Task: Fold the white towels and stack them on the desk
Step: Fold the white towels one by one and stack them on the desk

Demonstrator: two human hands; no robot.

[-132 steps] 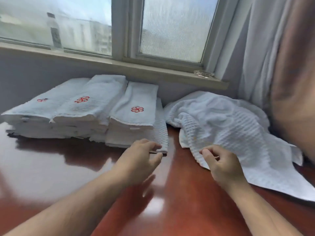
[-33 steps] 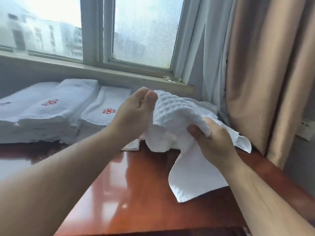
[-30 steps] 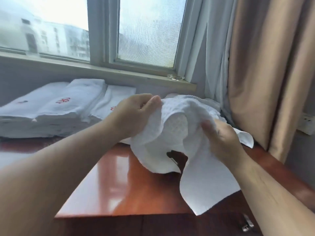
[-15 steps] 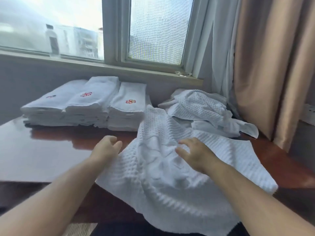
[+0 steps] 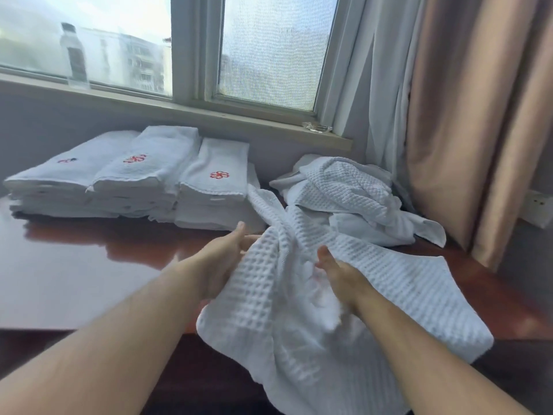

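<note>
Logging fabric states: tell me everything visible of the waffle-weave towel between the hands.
The waffle-weave towel is white, soft cloth with a square-grid texture, unfolded and bunched into a ridge at its middle. It lies on the desk and hangs over the near edge. The left hand and right hand touch it, partly hidden in its folds.

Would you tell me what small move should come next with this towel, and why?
Probably spread the towel flat on the desk: it lies bunched between the left hand and right hand, hanging over the front edge.
</note>
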